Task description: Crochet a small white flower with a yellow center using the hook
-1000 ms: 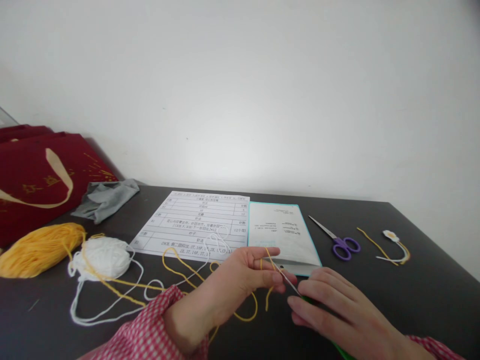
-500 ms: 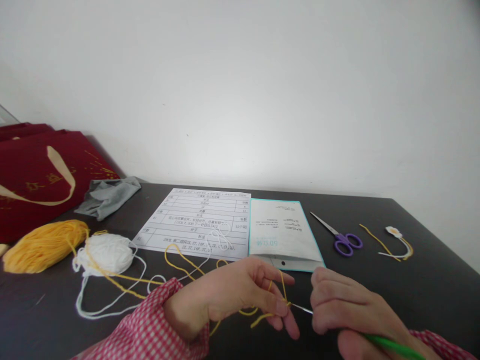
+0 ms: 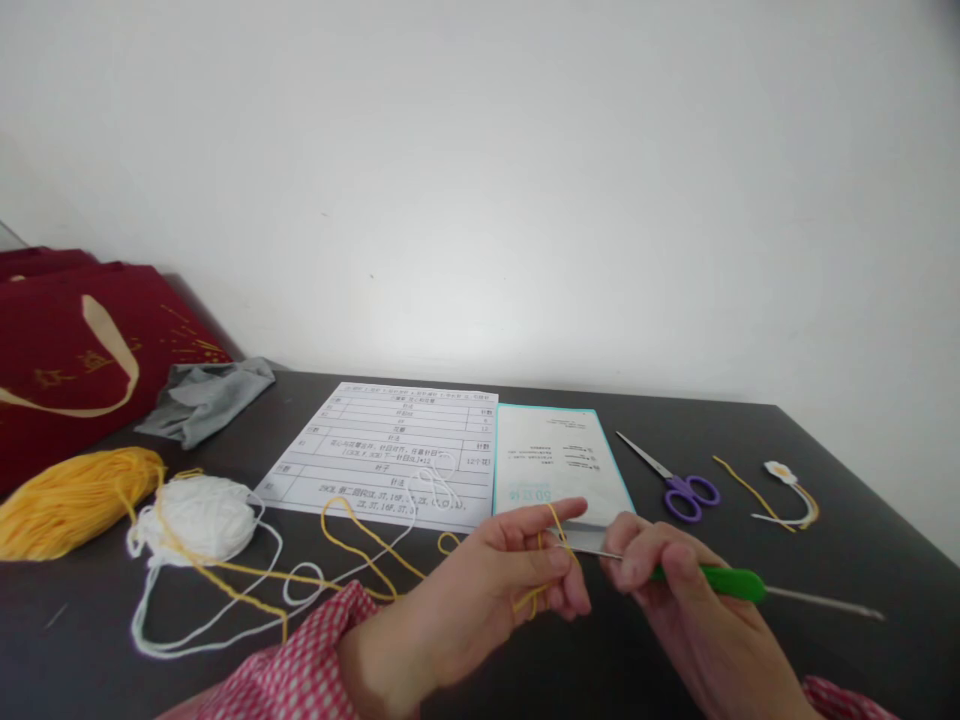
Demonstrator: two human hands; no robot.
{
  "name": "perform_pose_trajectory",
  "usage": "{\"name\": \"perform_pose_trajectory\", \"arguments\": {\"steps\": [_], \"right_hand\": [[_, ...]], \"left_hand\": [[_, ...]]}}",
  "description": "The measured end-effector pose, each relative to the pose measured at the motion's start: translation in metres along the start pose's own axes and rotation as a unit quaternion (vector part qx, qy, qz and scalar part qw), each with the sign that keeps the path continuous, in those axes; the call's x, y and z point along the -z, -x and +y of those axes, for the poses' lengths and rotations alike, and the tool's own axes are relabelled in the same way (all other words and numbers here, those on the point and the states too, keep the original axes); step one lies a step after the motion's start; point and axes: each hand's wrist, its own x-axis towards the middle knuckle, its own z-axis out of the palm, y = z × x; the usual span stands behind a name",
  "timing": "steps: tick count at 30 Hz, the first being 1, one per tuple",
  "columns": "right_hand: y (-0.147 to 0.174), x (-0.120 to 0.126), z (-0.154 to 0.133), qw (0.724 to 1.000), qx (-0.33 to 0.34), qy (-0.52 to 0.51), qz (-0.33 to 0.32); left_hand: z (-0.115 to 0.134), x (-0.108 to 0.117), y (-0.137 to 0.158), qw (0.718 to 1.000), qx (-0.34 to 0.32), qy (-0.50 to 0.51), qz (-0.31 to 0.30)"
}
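My left hand (image 3: 487, 585) holds a strand of yellow yarn (image 3: 360, 545) looped around its fingers. The strand trails left across the dark table (image 3: 862, 590) to a yellow skein (image 3: 71, 500). My right hand (image 3: 694, 610) grips a green-handled crochet hook (image 3: 720, 581), whose metal tip points left into the yarn loop at my left fingertips. Both sleeves are red-and-white check.
A white yarn ball (image 3: 199, 515) with loose strands lies left. A printed sheet (image 3: 390, 460) and a teal-edged packet (image 3: 559, 465) sit mid-table. Purple scissors (image 3: 679, 485), a small crocheted piece (image 3: 784, 475), a grey cloth (image 3: 206, 395) and a red bag (image 3: 67, 350) are around.
My right hand has turned and risen, so the hook's green handle now shows pointing right. My left hand lifted slightly with the yarn loop, and the hook tip stays at the loop.
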Motion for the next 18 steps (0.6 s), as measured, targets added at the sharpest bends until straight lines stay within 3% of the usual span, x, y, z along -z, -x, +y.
{"name": "perform_pose_trajectory", "arguments": {"steps": [2, 4, 6, 8, 10, 11, 15, 18], "right_hand": [[0.005, 0.002, -0.001, 0.993, 0.064, 0.095, -0.029], [0.009, 0.003, -0.002, 0.962, 0.126, 0.230, -0.083], [0.011, 0.001, -0.001, 0.898, 0.192, 0.378, -0.119], [0.011, -0.004, 0.001, 0.812, 0.273, 0.503, -0.117], [0.009, -0.010, 0.003, 0.738, 0.338, 0.577, -0.094], [0.008, -0.012, 0.003, 0.715, 0.361, 0.592, -0.087], [0.001, -0.015, -0.004, 0.699, 0.400, 0.586, -0.088], [-0.002, -0.007, -0.015, 0.693, 0.424, 0.567, -0.138]], "left_hand": [[-0.006, -0.002, 0.001, 1.000, -0.014, 0.015, 0.016], [-0.013, -0.005, 0.001, 0.999, -0.027, 0.021, 0.027], [-0.018, -0.006, 0.001, 0.998, -0.039, 0.037, 0.045], [-0.022, -0.005, 0.000, 0.995, -0.042, 0.066, 0.065], [-0.024, -0.004, -0.001, 0.993, -0.032, 0.092, 0.069], [-0.024, -0.002, -0.002, 0.993, -0.025, 0.099, 0.062], [-0.019, 0.001, -0.001, 0.995, -0.006, 0.096, 0.009], [-0.012, 0.000, 0.001, 0.996, 0.024, 0.088, -0.024]]}}
